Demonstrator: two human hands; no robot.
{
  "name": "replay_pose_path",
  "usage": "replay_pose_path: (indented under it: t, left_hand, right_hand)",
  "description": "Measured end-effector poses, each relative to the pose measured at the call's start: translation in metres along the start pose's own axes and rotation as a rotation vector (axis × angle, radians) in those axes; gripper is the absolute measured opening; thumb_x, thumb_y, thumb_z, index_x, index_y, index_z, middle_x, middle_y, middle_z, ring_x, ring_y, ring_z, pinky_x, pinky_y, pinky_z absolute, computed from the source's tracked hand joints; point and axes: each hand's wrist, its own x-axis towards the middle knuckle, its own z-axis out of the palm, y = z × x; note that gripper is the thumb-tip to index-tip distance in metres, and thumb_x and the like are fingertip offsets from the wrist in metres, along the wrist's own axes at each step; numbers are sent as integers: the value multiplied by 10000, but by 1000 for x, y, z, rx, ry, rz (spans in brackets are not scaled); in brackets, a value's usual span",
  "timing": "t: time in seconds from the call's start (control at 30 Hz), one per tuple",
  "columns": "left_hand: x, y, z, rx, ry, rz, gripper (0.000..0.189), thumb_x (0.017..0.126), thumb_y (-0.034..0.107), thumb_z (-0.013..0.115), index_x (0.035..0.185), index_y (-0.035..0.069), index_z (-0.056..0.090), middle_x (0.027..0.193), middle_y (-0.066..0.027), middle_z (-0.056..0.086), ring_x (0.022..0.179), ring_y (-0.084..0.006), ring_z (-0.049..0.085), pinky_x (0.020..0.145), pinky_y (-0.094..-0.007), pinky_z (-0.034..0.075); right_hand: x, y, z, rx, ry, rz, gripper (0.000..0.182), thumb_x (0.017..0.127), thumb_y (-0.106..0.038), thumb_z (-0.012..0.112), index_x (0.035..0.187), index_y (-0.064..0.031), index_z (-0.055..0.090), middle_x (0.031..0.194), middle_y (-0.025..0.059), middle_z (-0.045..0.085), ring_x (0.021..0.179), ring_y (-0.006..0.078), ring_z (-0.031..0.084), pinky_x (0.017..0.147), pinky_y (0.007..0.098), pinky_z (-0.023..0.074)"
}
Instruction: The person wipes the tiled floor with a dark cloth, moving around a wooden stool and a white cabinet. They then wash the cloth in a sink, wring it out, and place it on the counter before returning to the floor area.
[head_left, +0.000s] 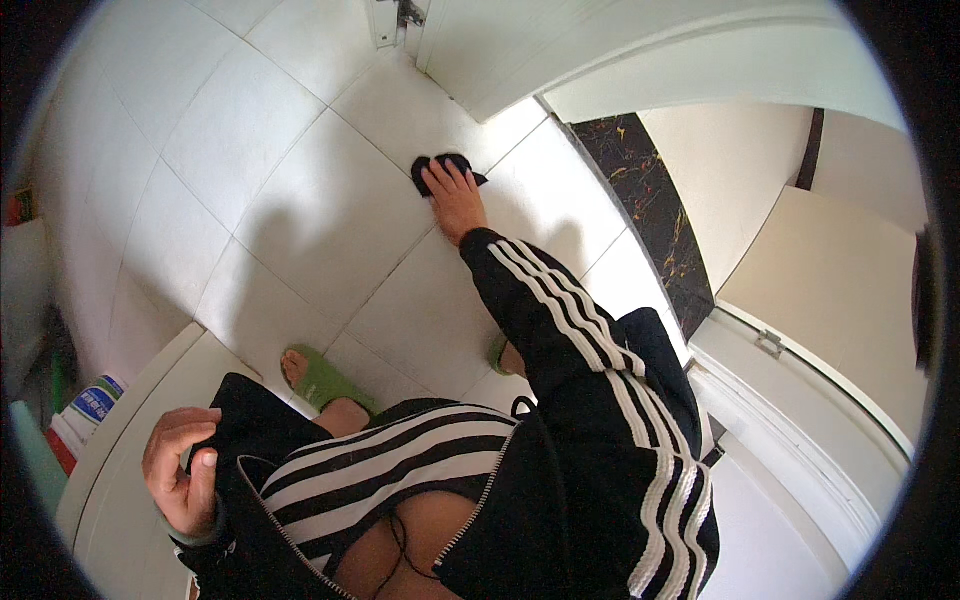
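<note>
A black cloth (421, 180) lies crumpled on the white floor tiles (292, 187). My right hand (456, 204) rests flat on top of it, fingers spread forward, so part of the cloth is hidden beneath the palm. The right arm is stretched out in a black sleeve with white stripes. At lower left, my left hand (180, 469) is raised by my bent knee in black trousers (259, 409). Its fingers are half curled, thumb apart, and nothing shows between them. Green slippers (326, 381) are on my feet; the right one is mostly hidden behind the arm.
A pale door (510, 52) stands ajar above the floor. Black marble threshold (649, 210) with gold veins runs along the right, beside a white door frame (795, 405). At left, a white panel (135, 465) stands near a white-and-blue container (96, 401) bearing writing.
</note>
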Motion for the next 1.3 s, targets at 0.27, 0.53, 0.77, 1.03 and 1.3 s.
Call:
replay_pose_path:
  t: [0.27, 0.53, 0.77, 1.03, 1.3]
  left_hand:
    - [-10, -7, 1, 40, 4, 6, 172, 760, 132, 608, 852, -13, 601, 862, -174, 632, 793, -275, 601, 706, -357, 463]
    - [-5, -5, -4, 0, -11, 82, 202, 746, 160, 637, 857, -6, 607, 849, -157, 635, 774, -268, 609, 691, -348, 469]
    - [-13, -16, -13, -7, -37, 101, 218, 748, 175, 644, 867, -3, 606, 838, -155, 635, 759, -272, 613, 664, -351, 473]
    - [-7, -26, -17, -32, -75, 92, 218, 734, 160, 651, 875, 0, 603, 843, -160, 631, 758, -290, 613, 663, -361, 470]
    - [-24, -32, -30, -15, 20, 105, 223, 740, 173, 651, 876, 3, 605, 844, -157, 631, 756, -276, 614, 657, -348, 472]
  right_hand:
    - [6, 123, -25, -221, 141, 431, 387, 827, -141, 460, 1178, 20, 474, 1264, 197, 449, 1168, 363, 410, 967, 425, 341]
    - [10, -3, 20, 87, -38, 165, 430, 801, -78, 474, 1226, -17, 441, 1334, 170, 377, 1229, 335, 357, 1025, 433, 282]
    - [51, 41, 9, 17, 82, 165, 490, 777, -92, 528, 1240, 18, 410, 1293, 200, 393, 1184, 373, 378, 1009, 430, 299]
    - [164, 55, 46, -98, -94, 71, 475, 790, -119, 525, 1229, 27, 416, 1302, 184, 384, 1187, 325, 388, 1003, 374, 333]
    - [32, 12, 31, 11, 81, 151, 592, 749, -110, 573, 1270, 59, 348, 1331, 259, 332, 1238, 395, 313, 1049, 444, 234]
